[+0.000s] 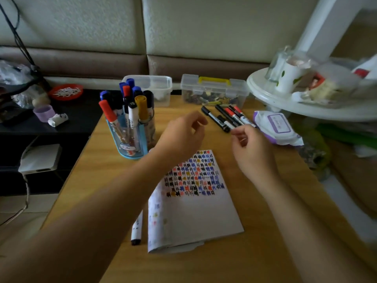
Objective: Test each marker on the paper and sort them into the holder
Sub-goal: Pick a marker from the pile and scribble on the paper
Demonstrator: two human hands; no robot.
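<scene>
left hand (183, 135) loosely curled, empty; right hand (252, 148) blurred at loose markers (226, 117), grip unclear.

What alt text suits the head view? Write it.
The right hand hovers by loose markers on a table; the left hand hovers empty beside a blue holder full of markers. Paper covered in coloured test marks lies between the forearms.

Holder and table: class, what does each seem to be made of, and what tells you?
Holder: likely clear blue-tinted plastic, glossy; the markers show through its wall. Table: wood or wood-look laminate, smooth; grain streaks cross its yellow-brown top.
</scene>
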